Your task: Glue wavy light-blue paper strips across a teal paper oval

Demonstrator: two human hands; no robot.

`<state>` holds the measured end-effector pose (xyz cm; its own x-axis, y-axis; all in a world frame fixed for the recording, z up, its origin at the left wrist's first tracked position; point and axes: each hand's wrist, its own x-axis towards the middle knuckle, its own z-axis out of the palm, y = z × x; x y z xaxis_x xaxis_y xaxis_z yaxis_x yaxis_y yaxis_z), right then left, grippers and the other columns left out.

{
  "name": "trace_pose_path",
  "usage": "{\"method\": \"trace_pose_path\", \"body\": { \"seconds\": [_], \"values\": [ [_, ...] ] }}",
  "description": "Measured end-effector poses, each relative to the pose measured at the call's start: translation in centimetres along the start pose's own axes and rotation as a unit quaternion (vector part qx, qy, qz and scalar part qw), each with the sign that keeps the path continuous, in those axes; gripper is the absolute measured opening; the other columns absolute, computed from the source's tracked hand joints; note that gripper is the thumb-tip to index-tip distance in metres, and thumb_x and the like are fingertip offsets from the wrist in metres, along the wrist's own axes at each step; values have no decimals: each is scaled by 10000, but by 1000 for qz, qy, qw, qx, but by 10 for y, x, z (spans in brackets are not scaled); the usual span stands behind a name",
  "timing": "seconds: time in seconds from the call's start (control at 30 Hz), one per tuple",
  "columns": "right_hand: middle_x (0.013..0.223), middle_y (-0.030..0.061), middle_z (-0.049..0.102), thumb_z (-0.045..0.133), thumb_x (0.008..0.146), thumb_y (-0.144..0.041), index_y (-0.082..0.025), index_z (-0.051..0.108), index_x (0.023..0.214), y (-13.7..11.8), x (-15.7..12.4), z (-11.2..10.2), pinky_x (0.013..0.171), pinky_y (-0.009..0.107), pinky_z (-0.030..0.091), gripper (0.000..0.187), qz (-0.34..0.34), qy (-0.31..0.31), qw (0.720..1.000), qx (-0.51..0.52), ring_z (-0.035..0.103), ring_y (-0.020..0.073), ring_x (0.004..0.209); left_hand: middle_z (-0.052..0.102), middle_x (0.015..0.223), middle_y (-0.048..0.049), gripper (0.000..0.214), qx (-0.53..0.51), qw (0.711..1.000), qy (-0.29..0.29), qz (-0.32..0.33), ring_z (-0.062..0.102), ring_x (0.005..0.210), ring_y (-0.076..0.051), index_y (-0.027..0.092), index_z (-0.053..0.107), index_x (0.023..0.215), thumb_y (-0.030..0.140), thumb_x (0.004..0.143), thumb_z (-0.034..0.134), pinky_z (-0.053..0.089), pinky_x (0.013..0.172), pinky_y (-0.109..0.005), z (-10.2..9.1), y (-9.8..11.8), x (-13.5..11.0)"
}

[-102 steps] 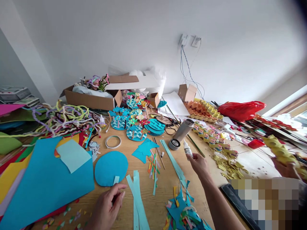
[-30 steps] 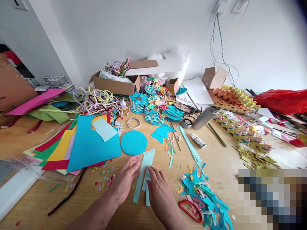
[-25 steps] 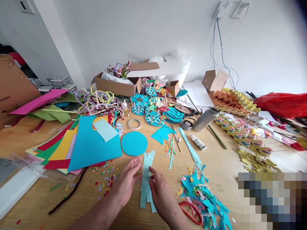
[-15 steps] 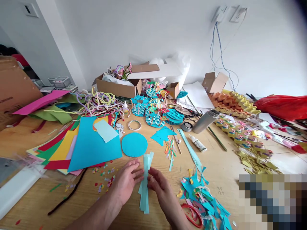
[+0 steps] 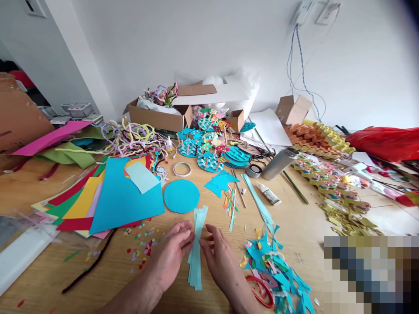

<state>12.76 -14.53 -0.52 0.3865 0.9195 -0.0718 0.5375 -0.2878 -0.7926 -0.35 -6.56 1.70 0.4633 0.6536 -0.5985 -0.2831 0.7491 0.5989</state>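
Pale blue-green paper strips [image 5: 197,250] lie in a loose, slightly fanned stack on the wooden table, between my two hands. On their left, my left hand [image 5: 173,246] is held with palm turned inward and fingers loosely curved, fingertips close to the strips' edge. My right hand [image 5: 218,253] stands at the other side, thumb and forefinger apart, its thumb at the right edge of the stack. Neither hand is closed around the paper. Just beyond the strips is a blue paper disc [image 5: 182,196].
Coloured paper sheets [image 5: 131,213] are piled at the left, paper confetti [image 5: 147,248] nearby. Blue scraps [image 5: 281,274] and red-handled scissors [image 5: 262,290] lie at right front. A glue bottle [image 5: 269,193], metal flask [image 5: 280,164] and tape roll [image 5: 182,169] stand or lie farther back.
My right hand's fingers have opened away from the strips, while my left fingers have curled slightly more. The strips stay on the table; the whole view has shifted slightly.
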Motion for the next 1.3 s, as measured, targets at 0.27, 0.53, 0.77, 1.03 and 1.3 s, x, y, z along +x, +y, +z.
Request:
{"method": "trace_pose_path", "body": {
  "seconds": [0.27, 0.53, 0.77, 1.03, 1.3],
  "values": [
    [1064, 135, 652, 391, 909, -260, -151, 482, 1177, 11, 0, -4, 802, 363, 501, 304, 10, 40, 997, -66, 639, 248, 981, 649, 977, -72, 129, -62, 997, -7, -54, 667, 810, -202, 158, 590, 905, 119, 782, 582, 517, 744, -344, 21, -12, 14],
    [1010, 142, 611, 552, 840, -155, -118, 549, 1136, -4, 5, -7, 803, 396, 457, 298, 17, 54, 929, -366, 573, 296, 960, 635, 1040, -83, 124, -62, 997, -1, -40, 663, 855, -224, 156, 594, 910, 106, 801, 562, 523, 794, -377, 13, -15, 17],
    [959, 121, 596, 401, 784, 49, -110, 544, 1179, -8, 8, 4, 786, 353, 430, 450, 26, 35, 887, -460, 560, 251, 898, 628, 1049, -88, 171, -31, 999, -1, 7, 635, 917, -205, 155, 627, 936, 99, 777, 597, 527, 766, -321, 1, -10, 19],
    [964, 132, 609, 362, 791, 43, -119, 562, 1059, -7, 19, -10, 782, 309, 421, 372, 106, 11, 906, -410, 610, 240, 911, 637, 1063, -105, 190, -16, 995, -8, 101, 626, 978, -224, 138, 641, 938, 149, 749, 646, 515, 843, -342, 0, 22, 19],
    [908, 124, 652, 370, 816, -13, -118, 553, 1015, -9, 22, -17, 717, 294, 400, 290, 149, 7, 897, -416, 640, 244, 895, 645, 1015, -101, 182, -16, 994, -2, 110, 636, 939, -228, 132, 651, 883, 166, 708, 686, 517, 829, -355, -2, 27, 23]
  ]
}}
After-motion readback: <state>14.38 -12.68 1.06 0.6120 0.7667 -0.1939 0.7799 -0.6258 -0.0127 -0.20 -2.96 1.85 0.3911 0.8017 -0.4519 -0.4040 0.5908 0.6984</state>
